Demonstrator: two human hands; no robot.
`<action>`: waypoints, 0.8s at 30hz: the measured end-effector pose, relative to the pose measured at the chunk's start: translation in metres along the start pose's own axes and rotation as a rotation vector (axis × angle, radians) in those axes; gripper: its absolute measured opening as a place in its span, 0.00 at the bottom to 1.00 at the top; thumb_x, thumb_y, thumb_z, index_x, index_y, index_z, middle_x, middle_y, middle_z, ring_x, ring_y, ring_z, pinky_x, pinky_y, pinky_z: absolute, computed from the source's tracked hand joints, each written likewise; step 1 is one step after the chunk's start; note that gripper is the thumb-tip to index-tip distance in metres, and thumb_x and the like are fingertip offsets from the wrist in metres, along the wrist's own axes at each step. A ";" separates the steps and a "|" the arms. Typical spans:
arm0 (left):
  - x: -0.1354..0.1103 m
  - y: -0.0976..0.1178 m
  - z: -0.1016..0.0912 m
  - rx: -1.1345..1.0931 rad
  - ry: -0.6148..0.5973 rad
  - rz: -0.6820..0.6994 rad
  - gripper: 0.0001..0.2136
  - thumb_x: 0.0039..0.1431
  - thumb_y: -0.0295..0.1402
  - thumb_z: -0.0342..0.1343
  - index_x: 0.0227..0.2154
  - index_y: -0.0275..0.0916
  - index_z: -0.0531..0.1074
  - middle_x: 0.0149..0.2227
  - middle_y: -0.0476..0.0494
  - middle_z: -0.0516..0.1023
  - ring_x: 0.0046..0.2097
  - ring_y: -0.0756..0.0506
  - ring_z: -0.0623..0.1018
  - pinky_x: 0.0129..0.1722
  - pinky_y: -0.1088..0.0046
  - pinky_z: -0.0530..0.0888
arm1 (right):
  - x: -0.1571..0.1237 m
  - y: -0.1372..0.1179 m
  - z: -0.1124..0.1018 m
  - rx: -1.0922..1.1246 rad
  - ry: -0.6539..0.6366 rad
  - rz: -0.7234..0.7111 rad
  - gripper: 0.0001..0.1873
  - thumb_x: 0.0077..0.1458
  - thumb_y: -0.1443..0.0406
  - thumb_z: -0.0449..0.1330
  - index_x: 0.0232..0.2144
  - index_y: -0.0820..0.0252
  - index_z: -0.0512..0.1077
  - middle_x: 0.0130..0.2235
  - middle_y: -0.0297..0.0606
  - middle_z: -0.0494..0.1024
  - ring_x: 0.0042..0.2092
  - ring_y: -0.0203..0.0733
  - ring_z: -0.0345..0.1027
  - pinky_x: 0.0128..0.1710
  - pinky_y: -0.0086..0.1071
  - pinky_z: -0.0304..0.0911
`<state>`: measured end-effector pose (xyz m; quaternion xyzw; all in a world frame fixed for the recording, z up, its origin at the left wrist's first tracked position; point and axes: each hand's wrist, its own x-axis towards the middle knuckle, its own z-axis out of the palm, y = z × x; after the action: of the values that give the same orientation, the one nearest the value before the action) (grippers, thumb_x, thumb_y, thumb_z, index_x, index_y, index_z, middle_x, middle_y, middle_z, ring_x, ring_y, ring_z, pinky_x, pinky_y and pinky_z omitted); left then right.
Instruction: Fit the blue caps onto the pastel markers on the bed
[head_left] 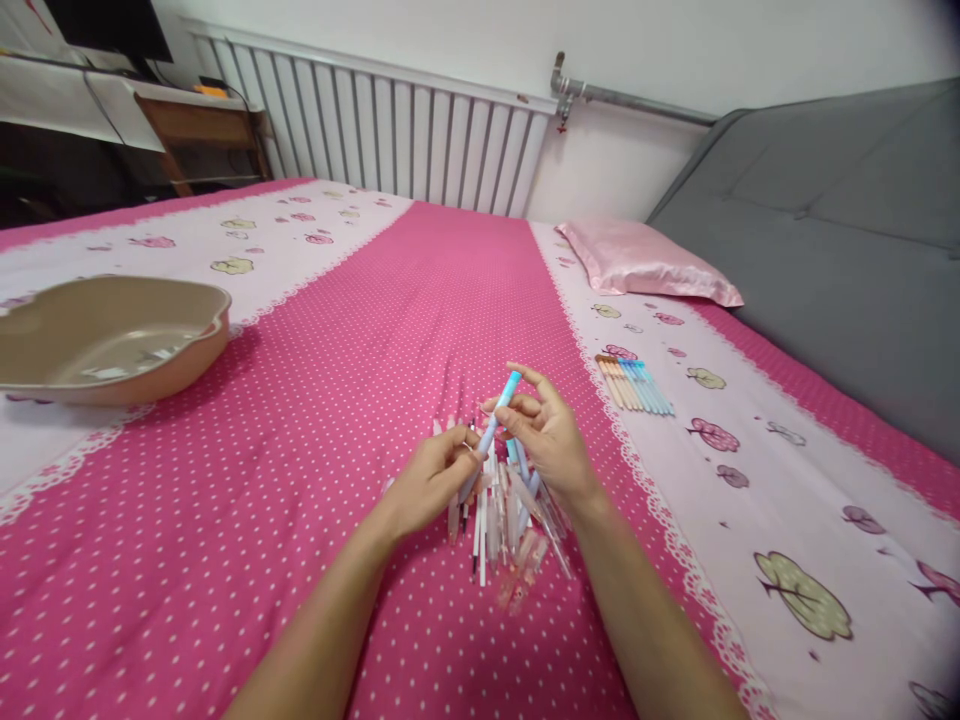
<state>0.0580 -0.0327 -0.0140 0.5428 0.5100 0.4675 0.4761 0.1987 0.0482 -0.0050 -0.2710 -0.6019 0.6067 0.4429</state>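
Note:
A pale lilac pen with a bright blue end (499,408) is held at a tilt between my two hands. My left hand (436,468) pinches its lower end, and the fingers of my right hand (545,432) close around its blue upper part. Just under both hands lies a loose pile of pen parts (504,510) on the bedspread: white refills, clear and pinkish barrels, and another blue-and-lilac piece. The pen's lower tip is hidden by my left fingers.
To the right, a neat row of pens (636,386), orange-brown and blue, lies on the bedspread (420,300). A beige basin (202,345) with small pieces inside stands at the left. Farther back are a pink pillow (645,258), a grey headboard (840,190) and a radiator (405,125).

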 end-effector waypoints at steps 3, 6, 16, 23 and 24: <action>0.000 0.000 0.001 -0.005 0.012 0.000 0.09 0.57 0.39 0.49 0.30 0.38 0.63 0.21 0.52 0.67 0.22 0.51 0.67 0.25 0.74 0.65 | 0.000 0.000 -0.001 0.007 -0.012 0.002 0.33 0.48 0.59 0.66 0.55 0.54 0.60 0.36 0.36 0.78 0.36 0.38 0.73 0.36 0.33 0.68; 0.000 0.000 0.000 -0.027 0.009 -0.004 0.10 0.58 0.40 0.49 0.30 0.38 0.63 0.21 0.52 0.67 0.22 0.51 0.67 0.24 0.74 0.64 | 0.000 0.001 -0.001 -0.010 -0.035 0.006 0.33 0.48 0.58 0.66 0.55 0.54 0.61 0.36 0.37 0.79 0.35 0.39 0.73 0.36 0.33 0.69; 0.001 0.002 0.001 -0.021 0.005 0.008 0.11 0.58 0.41 0.49 0.30 0.38 0.63 0.22 0.51 0.68 0.23 0.51 0.67 0.25 0.74 0.65 | 0.001 0.000 0.001 0.033 -0.057 0.062 0.29 0.45 0.58 0.68 0.49 0.58 0.66 0.34 0.36 0.79 0.34 0.39 0.74 0.37 0.34 0.69; 0.002 -0.002 0.000 -0.045 -0.013 0.029 0.12 0.57 0.42 0.51 0.30 0.37 0.63 0.23 0.51 0.67 0.24 0.51 0.66 0.25 0.75 0.63 | 0.000 0.000 -0.002 0.040 -0.084 0.089 0.26 0.46 0.58 0.66 0.48 0.58 0.69 0.35 0.37 0.80 0.35 0.39 0.74 0.36 0.34 0.69; 0.002 -0.002 0.000 -0.056 -0.018 0.029 0.12 0.57 0.42 0.52 0.30 0.37 0.63 0.23 0.51 0.66 0.24 0.51 0.66 0.25 0.75 0.63 | 0.000 -0.001 -0.002 0.041 -0.093 0.098 0.26 0.47 0.59 0.66 0.48 0.58 0.69 0.35 0.38 0.80 0.35 0.39 0.74 0.36 0.33 0.69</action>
<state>0.0575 -0.0308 -0.0158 0.5407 0.4845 0.4834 0.4890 0.2007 0.0495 -0.0042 -0.2625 -0.5954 0.6518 0.3896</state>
